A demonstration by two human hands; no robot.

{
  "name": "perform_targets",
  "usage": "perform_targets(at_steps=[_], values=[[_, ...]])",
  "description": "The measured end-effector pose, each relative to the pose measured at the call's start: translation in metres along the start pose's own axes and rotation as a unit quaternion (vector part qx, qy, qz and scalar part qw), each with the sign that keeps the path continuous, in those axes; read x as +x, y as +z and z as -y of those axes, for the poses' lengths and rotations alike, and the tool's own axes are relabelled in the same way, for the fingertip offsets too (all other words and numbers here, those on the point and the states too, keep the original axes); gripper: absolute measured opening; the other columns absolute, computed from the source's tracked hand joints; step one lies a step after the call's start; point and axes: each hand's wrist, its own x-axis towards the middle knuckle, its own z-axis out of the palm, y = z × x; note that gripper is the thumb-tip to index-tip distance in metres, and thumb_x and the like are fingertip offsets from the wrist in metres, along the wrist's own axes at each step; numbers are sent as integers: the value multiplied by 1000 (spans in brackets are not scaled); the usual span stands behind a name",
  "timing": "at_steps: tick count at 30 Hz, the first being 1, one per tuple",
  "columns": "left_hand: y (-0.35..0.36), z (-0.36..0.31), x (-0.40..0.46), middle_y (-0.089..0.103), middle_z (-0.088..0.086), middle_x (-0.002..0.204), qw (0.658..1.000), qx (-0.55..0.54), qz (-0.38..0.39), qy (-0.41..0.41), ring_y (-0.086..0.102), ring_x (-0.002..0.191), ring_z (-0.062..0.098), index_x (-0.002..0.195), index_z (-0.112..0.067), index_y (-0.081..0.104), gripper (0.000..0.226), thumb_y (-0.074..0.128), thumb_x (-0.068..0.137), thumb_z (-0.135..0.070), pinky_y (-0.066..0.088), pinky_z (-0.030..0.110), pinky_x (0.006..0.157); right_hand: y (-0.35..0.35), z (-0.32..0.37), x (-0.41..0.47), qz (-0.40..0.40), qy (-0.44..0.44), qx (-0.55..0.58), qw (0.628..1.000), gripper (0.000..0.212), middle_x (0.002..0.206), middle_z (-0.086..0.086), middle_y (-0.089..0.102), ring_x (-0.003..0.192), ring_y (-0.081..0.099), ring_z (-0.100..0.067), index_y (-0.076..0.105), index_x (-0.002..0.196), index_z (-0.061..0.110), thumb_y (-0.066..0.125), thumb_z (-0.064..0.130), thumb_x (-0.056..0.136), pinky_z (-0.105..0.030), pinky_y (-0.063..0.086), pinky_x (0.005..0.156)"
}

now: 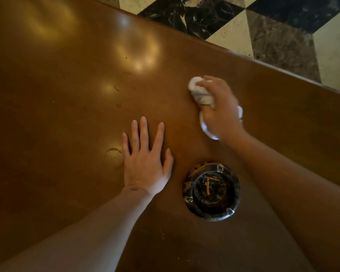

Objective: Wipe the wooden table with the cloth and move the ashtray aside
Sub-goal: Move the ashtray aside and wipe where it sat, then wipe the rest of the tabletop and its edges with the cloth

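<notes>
A glossy brown wooden table (57, 118) fills most of the view. My right hand (222, 112) is shut on a bunched white cloth (199, 93) and presses it onto the table near the far edge. Flat on the wood lies my left hand (145, 163), palm down, fingers spread, holding nothing. A round dark ashtray (211, 191) with ash and orange butts inside stands between my forearms, just right of my left hand and apart from it.
Small crumbs and a ring-shaped stain (114, 152) mark the wood left of my left hand. The table's far edge (263, 61) runs diagonally at the upper right, with a black-and-cream marble floor (283, 26) beyond it.
</notes>
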Motion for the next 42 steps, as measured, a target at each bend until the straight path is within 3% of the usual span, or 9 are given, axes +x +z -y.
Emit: perform_targets(at_steps=[7, 15, 21, 23, 27, 31, 36, 39, 42], values=[[-3, -1, 0, 13, 18, 175, 1000, -4, 2, -3, 5, 162, 38, 166, -25, 26, 69, 33, 103, -52, 10, 61, 128, 37, 32, -36, 31, 36, 51, 998, 49, 146, 2, 45, 135, 38, -16, 62, 124, 21, 57, -7, 84, -23, 30, 108], [-3, -5, 1, 14, 17, 175, 1000, -17, 8, 0, 5, 163, 37, 166, -27, 27, 68, 34, 103, -53, 8, 61, 128, 44, 29, -34, 26, 27, -6, 999, 57, 144, 8, 42, 134, 36, -14, 57, 118, 30, 52, -11, 78, -28, 33, 108], [-26, -9, 3, -8, 14, 176, 993, -37, 109, -11, -15, 162, 34, 169, -31, 11, 74, 31, 103, -57, -2, 58, 128, 49, 29, -34, -4, 17, -38, 999, 53, 141, 3, 45, 128, 41, -20, 57, 114, 26, 52, -10, 74, -35, 37, 103], [-44, -1, 10, -4, 13, 177, 986, -74, 147, 2, -12, 162, 33, 168, -33, 12, 75, 37, 102, -57, 2, 57, 129, 50, 36, -33, -4, 28, -43, 999, 52, 140, 0, 46, 128, 42, -24, 58, 114, 22, 52, -11, 75, -33, 35, 101], [-74, 59, 24, 28, 12, 171, 991, -98, 83, -33, 17, 160, 33, 162, -32, 34, 65, 30, 101, -52, 10, 51, 129, 47, 42, -33, -8, 34, -50, 998, 49, 140, -6, 47, 127, 44, -32, 60, 114, 15, 53, -14, 75, -34, 30, 99], [-66, 145, 29, 12, 8, 177, 990, -48, 92, -100, 2, 163, 31, 167, -35, 22, 65, 21, 105, -56, 5, 54, 131, 48, 43, -32, -14, 43, -64, 997, 48, 140, -4, 47, 128, 43, -30, 59, 114, 16, 52, -13, 76, -35, 30, 100], [-38, 174, 19, 15, 13, 176, 998, 29, 44, -37, 7, 162, 37, 168, -28, 20, 70, 7, 107, -60, 12, 59, 129, 54, 49, -34, -24, 58, -67, 996, 49, 139, -6, 47, 130, 42, -26, 59, 115, 13, 52, -15, 76, -37, 34, 103], [-29, 177, 18, 15, 13, 175, 999, 31, 32, -31, 7, 162, 37, 168, -28, 18, 70, 10, 107, -61, 14, 61, 128, 65, 60, -31, -97, 105, -51, 988, 50, 139, -7, 48, 129, 44, -24, 58, 118, 13, 49, -11, 75, -38, 38, 107], [-28, 179, 18, 13, 13, 176, 999, 32, 32, -26, 5, 163, 37, 168, -28, 17, 70, 10, 107, -61, 14, 61, 128, 85, 82, -10, -181, 204, -72, 960, 56, 142, 2, 43, 128, 43, -20, 53, 125, 24, 46, -1, 76, -45, 43, 104]])
